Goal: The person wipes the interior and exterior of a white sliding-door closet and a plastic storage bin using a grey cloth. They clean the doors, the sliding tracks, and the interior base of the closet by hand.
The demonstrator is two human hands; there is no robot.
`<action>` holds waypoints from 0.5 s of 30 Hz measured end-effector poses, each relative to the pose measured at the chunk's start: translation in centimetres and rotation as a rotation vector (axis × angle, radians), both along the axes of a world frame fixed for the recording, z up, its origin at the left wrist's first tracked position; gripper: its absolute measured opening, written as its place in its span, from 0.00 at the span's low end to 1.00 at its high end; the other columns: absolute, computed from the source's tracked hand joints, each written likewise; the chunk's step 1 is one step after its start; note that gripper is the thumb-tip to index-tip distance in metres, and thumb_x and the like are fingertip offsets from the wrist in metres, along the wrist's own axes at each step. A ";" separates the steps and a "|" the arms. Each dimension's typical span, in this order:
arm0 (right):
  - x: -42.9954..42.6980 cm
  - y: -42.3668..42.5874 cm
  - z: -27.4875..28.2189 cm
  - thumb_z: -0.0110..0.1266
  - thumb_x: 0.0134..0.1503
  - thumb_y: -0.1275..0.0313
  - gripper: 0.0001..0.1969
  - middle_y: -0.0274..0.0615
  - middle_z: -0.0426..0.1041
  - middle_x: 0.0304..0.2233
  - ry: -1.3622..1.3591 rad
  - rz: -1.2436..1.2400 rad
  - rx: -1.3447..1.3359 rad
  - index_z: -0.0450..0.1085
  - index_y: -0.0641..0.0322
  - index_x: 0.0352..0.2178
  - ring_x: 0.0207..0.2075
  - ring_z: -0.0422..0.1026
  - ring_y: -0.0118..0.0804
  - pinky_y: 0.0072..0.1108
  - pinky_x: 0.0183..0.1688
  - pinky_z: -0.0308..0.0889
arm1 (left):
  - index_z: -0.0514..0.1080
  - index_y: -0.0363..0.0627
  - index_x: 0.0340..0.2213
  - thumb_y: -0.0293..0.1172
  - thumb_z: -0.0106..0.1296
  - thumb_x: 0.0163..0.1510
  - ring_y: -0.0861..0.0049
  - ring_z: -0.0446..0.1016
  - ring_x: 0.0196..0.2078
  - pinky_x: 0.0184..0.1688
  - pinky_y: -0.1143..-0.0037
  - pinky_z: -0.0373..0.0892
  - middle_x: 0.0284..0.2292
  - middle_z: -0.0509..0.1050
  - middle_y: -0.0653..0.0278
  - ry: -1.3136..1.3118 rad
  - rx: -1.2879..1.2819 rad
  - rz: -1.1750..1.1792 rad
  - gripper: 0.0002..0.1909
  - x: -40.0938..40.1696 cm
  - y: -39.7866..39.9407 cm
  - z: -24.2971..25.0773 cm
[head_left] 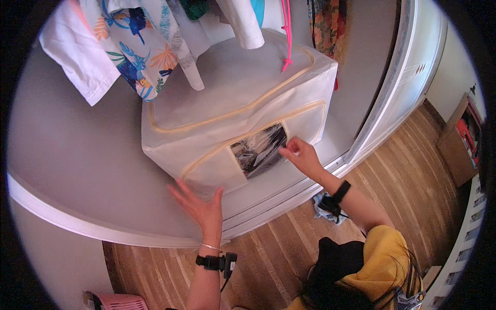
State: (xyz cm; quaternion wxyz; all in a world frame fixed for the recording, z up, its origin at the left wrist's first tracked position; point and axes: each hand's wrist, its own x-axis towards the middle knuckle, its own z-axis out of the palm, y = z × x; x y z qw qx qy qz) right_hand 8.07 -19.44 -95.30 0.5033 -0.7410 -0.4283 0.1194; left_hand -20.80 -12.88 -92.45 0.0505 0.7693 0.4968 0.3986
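A white fabric storage box (232, 97) with yellow zips and a clear plastic window (259, 151) stands on the wardrobe floor. Dark contents show through the window. My left hand (201, 205) is spread at the lower left front corner of the box, holding nothing. At the window's right edge is my right hand (298, 153), its fingers curled near the front panel; whether something small and white is pinched there I cannot tell.
Printed shirts (135, 54) and a white sleeve (248, 27) hang over the box, with a pink cord (287, 38) dangling. A sliding door (399, 85) is at the right. A cloth (329, 211), a pink basket (120, 301) and a cardboard box (453, 151) are on the wooden floor.
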 end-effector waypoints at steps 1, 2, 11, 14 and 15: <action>-0.2 1.3 -0.1 0.62 0.47 0.57 0.20 0.39 0.71 0.20 0.015 0.003 -0.002 0.69 0.65 0.25 0.24 0.69 0.30 0.24 0.28 0.65 | 0.41 0.44 0.61 0.44 0.66 0.38 0.44 0.36 0.64 0.61 0.53 0.43 0.62 0.34 0.40 0.015 -0.002 0.003 0.57 0.6 1.1 -0.1; -0.5 2.7 -0.5 0.64 0.45 0.53 0.22 0.41 0.69 0.17 0.032 -0.062 0.089 0.68 0.65 0.21 0.21 0.67 0.34 0.26 0.26 0.64 | 0.42 0.46 0.62 0.45 0.67 0.36 0.41 0.36 0.63 0.61 0.52 0.42 0.62 0.34 0.40 0.096 0.088 0.044 0.58 1.5 2.7 -0.7; 2.0 7.4 0.3 0.60 0.40 0.45 0.26 0.48 0.71 0.17 -0.190 -0.265 0.100 0.74 0.61 0.18 0.22 0.72 0.48 0.33 0.29 0.66 | 0.43 0.59 0.62 0.53 0.68 0.31 0.31 0.38 0.61 0.58 0.46 0.45 0.61 0.36 0.38 0.221 0.234 0.242 0.62 5.4 7.2 -1.8; 3.1 4.2 0.9 0.58 0.51 0.55 0.20 0.41 0.68 0.16 0.001 0.129 0.068 0.72 0.65 0.25 0.20 0.64 0.28 0.22 0.25 0.62 | 0.43 0.59 0.62 0.48 0.68 0.34 0.32 0.38 0.61 0.59 0.47 0.45 0.61 0.37 0.40 0.222 0.193 0.195 0.59 3.6 6.9 -0.6; 2.8 1.6 0.1 0.56 0.53 0.57 0.18 0.44 0.69 0.17 -0.019 0.112 0.129 0.72 0.66 0.27 0.20 0.66 0.32 0.24 0.25 0.62 | 0.44 0.59 0.62 0.45 0.67 0.35 0.33 0.37 0.61 0.59 0.47 0.44 0.61 0.37 0.40 0.225 0.193 0.122 0.57 3.2 6.6 -0.7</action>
